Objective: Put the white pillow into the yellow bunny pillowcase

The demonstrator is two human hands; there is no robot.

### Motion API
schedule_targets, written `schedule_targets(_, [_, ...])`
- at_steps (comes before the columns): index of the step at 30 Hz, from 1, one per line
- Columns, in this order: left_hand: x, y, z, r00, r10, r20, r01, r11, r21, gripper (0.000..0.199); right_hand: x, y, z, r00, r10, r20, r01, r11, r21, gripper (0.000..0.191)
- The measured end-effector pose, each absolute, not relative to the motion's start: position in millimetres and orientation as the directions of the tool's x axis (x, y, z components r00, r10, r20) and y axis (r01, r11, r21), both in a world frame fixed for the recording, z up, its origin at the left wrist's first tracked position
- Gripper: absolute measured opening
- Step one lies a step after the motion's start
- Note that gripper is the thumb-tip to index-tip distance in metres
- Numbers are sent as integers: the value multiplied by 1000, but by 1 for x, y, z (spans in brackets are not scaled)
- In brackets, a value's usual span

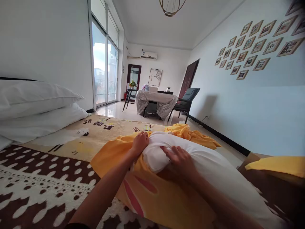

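A white pillow [212, 165] lies across the bed, its near-left end bunched up at a yellow pillowcase [171, 197] with pink marks. My left hand [140, 143] has its fingers curled over the pillowcase's edge beside the pillow's end. My right hand [178, 157] grips the bunched end of the pillow, thumb and fingers pressed into it. Part of the pillowcase lies under the pillow and my right forearm, so its opening is partly hidden. Beyond the pillow is a crumpled yellow cloth [190, 135].
White pillows [35, 105] are stacked at the left on the patterned bed cover [59, 165]. More yellow cloth [276, 165] lies at the right edge. Farther off stand a covered table [157, 98] and a dark chair [187, 101].
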State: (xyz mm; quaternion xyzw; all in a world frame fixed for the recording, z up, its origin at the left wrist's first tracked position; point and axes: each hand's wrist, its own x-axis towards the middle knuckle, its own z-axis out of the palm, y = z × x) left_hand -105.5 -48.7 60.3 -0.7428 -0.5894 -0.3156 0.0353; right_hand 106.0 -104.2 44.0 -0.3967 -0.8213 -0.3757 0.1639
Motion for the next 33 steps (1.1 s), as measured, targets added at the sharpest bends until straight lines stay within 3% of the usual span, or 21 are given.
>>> schedule_targets(2, [-118, -64, 66, 128, 798, 589, 894, -349, 279, 23, 90, -100, 50, -618, 606, 500, 785, 442, 434, 50])
schedule_targets(4, [-130, -86, 61, 282, 735, 616, 863, -475, 171, 21, 77, -94, 49, -628, 647, 432, 777, 487, 400, 49])
schedule_targets(7, [-143, -116, 38, 653, 559, 511, 700, -703, -126, 16, 67, -83, 45, -657, 659, 367, 752, 535, 384, 50])
schedule_targets(10, [-146, -129, 18, 756, 522, 396, 637, -724, -263, 21, 65, -74, 44, -722, 630, 286, 685, 598, 416, 52])
schedule_targets(14, [-133, -131, 18, 689, 673, 268, 724, -654, -217, 37, 69, -72, 50, -788, 582, 202, 599, 647, 473, 51])
schedule_targets(18, [-115, -139, 29, 547, 836, 35, 834, -541, -111, 26, 74, -78, 60, -823, 553, 132, 528, 658, 537, 52])
schedule_targets(20, [-113, -144, 30, 518, 856, -14, 854, -518, -52, 24, 74, -82, 61, -844, 524, 111, 490, 672, 555, 51])
schedule_targets(23, [-118, -150, 28, 579, 815, -8, 815, -579, -19, 22, 70, -92, 50, -862, 497, 100, 461, 685, 564, 51])
schedule_targets(29, [-131, -167, 16, 736, 676, 28, 675, -730, -106, 17, 61, -114, 16, -881, 472, 27, 400, 714, 575, 49])
schedule_targets(33, [-112, -171, 20, 739, 647, 188, 669, -737, -94, 16, 47, -103, 12, -866, 498, 49, 472, 780, 411, 32])
